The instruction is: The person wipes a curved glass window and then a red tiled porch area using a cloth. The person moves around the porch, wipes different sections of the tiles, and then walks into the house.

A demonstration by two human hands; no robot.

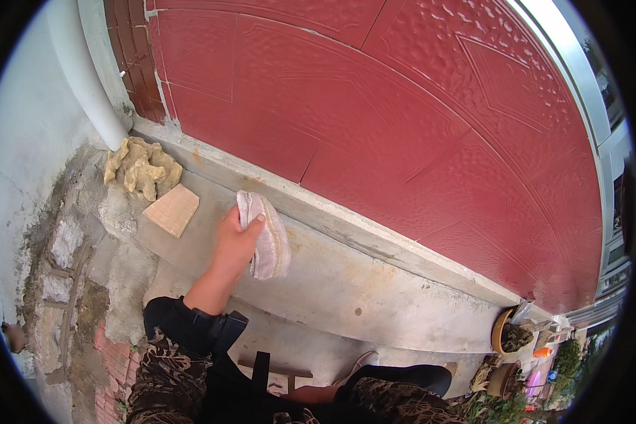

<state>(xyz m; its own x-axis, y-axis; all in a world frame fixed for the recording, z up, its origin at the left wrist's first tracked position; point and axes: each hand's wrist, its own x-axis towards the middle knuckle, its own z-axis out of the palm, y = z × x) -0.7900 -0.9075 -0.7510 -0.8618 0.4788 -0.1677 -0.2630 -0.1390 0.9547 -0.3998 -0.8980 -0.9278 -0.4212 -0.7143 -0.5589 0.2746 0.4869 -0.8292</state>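
My left hand [238, 238] grips a folded cloth [273, 241], pale pinkish with tan stripes. The thumb presses on its near face and the fingers are hidden behind. Hand and cloth are over a concrete step [318, 270], in front of a red embossed metal door [350, 132]. My right hand [312, 394] shows only as a strip of skin past a black cuff, low in the picture; its fingers are hidden by dark clothing. Close to it is a dark brown bar [297, 372], perhaps part of a stool. A shoe [368, 359] is partly visible beside it.
A rough yellowish rock [143, 167] sits at the foot of a white pipe [85, 79]. A tan tile piece [175, 209] lies by the rock. The concrete sill [376, 233] runs under the door. Planters [501, 331] stand at right; broken brick paving [111, 355] is at lower left.
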